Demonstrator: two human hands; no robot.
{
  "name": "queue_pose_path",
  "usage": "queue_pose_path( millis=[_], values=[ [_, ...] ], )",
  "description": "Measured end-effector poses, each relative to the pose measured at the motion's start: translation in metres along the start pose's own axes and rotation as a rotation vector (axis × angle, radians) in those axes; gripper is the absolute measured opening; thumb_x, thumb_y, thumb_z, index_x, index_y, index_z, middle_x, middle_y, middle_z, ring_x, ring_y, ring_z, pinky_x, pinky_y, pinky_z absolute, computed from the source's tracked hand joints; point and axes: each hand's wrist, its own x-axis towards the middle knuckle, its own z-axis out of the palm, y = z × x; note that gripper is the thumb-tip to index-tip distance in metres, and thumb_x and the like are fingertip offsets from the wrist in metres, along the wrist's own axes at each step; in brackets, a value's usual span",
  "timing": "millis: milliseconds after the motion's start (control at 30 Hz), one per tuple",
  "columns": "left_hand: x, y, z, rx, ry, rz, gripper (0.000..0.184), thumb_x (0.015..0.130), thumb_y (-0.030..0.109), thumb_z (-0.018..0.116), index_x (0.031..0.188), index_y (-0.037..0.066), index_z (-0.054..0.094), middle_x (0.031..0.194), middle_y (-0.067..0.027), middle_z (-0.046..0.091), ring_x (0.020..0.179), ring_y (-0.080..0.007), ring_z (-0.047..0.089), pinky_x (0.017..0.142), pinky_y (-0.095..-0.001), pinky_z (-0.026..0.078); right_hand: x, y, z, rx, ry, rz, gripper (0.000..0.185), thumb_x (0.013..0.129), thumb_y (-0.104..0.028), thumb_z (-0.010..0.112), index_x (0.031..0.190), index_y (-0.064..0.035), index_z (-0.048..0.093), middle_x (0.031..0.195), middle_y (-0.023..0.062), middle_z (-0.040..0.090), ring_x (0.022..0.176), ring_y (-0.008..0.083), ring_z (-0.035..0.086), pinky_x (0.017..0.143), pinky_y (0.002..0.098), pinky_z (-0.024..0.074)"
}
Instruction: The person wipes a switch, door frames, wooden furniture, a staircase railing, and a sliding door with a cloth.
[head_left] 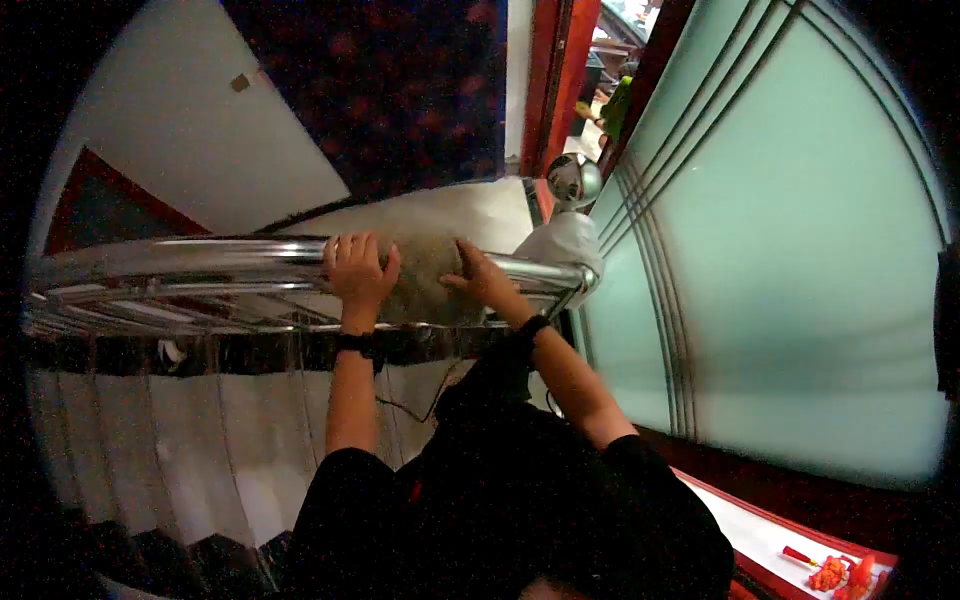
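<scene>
A greyish-brown cloth [425, 285] hangs over a shiny metal handrail [220, 250]. My left hand [358, 270] lies over the top of the rail, fingers close together and curved over it, with the thumb against the cloth's left edge. At the cloth's right edge is my right hand [490, 278], its fingers bent onto the fabric and the thumb apart from them. The undersides of both grips are hidden.
A metal ball [573, 180] tops the post at right, beside white material [562, 245] draped near the rail's end. Frosted glass panels [790, 250] stand at right. Pale steps with dark edges [240, 420] lie below. Red decorations [830, 573] sit at lower right.
</scene>
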Motion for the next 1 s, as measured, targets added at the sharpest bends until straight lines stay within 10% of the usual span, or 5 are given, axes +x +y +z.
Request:
queue_pose_path(
  millis=[300, 600, 667, 767, 1000],
  values=[
    [-0.009, -0.008, 0.025, -0.021, 0.075, 0.016, 0.038, 0.082, 0.038, 0.055, 0.086, 0.003, 0.071, 0.091, -0.0099, 0.068, 0.094, -0.0264, 0.06, 0.093, -0.0461, 0.039, -0.002, 0.004, 0.01, 0.001, 0.09, -0.038, 0.077, 0.083, -0.037, 0.069, 0.143, -0.0129, 0.028, 0.143, 0.0217, 0.037, 0.125, 0.0394, 0.045, 0.097, 0.0436, 0.0436],
    [-0.005, -0.003, 0.028, 0.005, 0.091, 0.008, 0.032, 0.08, 0.035, 0.056, 0.083, 0.006, 0.07, 0.089, -0.0057, 0.068, 0.093, -0.0239, 0.06, 0.09, -0.0433, 0.039, 0.01, -0.069, -0.031, -0.784, -0.254, 0.34, 0.082, 0.076, -0.053, 0.066, 0.143, -0.0165, 0.034, 0.114, 0.0153, 0.061, 0.102, 0.031, 0.059, 0.08, 0.0455, 0.0494],
    [-0.002, -0.002, 0.025, -0.012, 0.133, 0.019, 0.032, 0.081, 0.035, 0.054, 0.08, 0.006, 0.069, 0.085, -0.0055, 0.067, 0.09, -0.023, 0.061, 0.088, -0.0415, 0.04, 0.018, -0.05, -0.018, -0.555, 0.168, -0.274, 0.09, 0.069, -0.048, 0.074, 0.143, -0.0153, 0.034, 0.121, 0.0187, 0.055, 0.105, 0.0357, 0.056, 0.09, 0.0474, 0.044],
    [0.0, -0.004, 0.025, -0.006, 0.135, 0.017, 0.032, 0.08, 0.035, 0.054, 0.08, 0.007, 0.069, 0.085, -0.005, 0.068, 0.09, -0.0235, 0.061, 0.088, -0.0415, 0.04, 0.036, -0.054, 0.006, -0.613, 0.253, -0.504, 0.097, 0.063, -0.045, 0.079, 0.142, -0.0132, 0.033, 0.125, 0.0178, 0.051, 0.11, 0.038, 0.051, 0.096, 0.048, 0.039],
    [0.002, -0.003, 0.024, 0.006, 0.145, 0.02, 0.034, 0.082, 0.036, 0.05, 0.082, 0.009, 0.071, 0.087, -0.0024, 0.069, 0.091, -0.0217, 0.062, 0.088, -0.0397, 0.039, 0.051, -0.038, 0.021, -0.514, 0.007, -0.362, 0.099, 0.059, -0.04, 0.081, 0.142, -0.0147, 0.034, 0.127, 0.0161, 0.05, 0.11, 0.0381, 0.051, 0.097, 0.0474, 0.0388]
  ],
)
